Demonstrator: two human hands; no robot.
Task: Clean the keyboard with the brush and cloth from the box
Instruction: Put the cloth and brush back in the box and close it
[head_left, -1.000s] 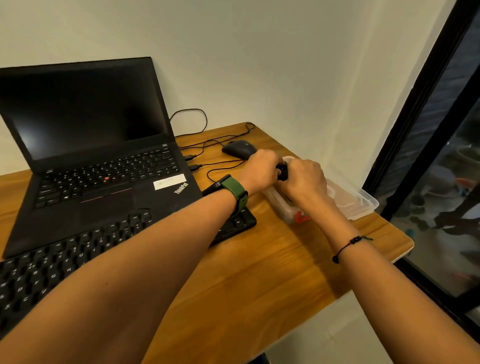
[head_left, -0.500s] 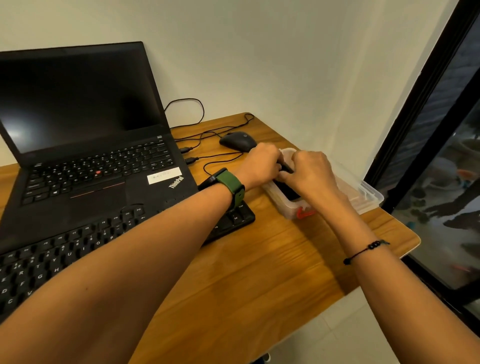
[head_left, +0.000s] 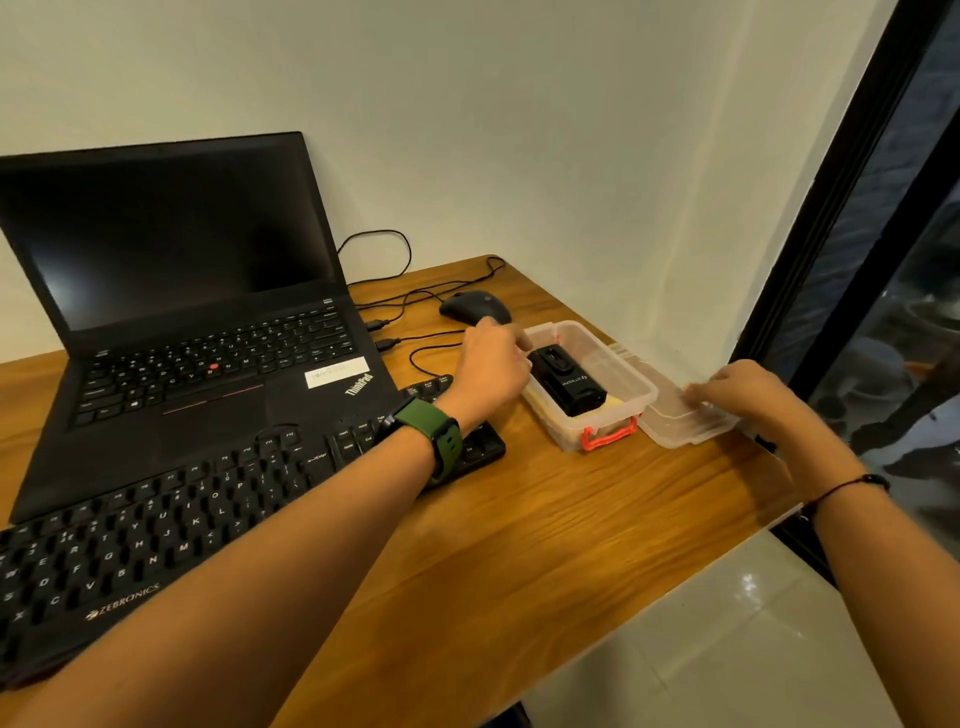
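A clear plastic box (head_left: 636, 376) with a red latch stands open on the wooden desk, right of the black keyboard (head_left: 156, 525). Inside lies a black brush case (head_left: 569, 384) on something yellow, perhaps the cloth (head_left: 613, 401). My left hand (head_left: 491, 366) rests against the box's left rim, fingers curled beside the black case, holding nothing that I can see. My right hand (head_left: 743, 389) lies on the clear lid (head_left: 680, 421), which sits flat on the desk just right of the box, fingertips pressing its edge.
An open black laptop (head_left: 197, 312) stands behind the keyboard. A black mouse (head_left: 475, 306) and cables lie behind the box. The desk's right edge (head_left: 769, 525) runs close to the lid, with a dark window frame (head_left: 831, 208) beyond it.
Both hands were together over the box. My right hand has since moved right onto the lid, and the black case now shows uncovered inside the box.
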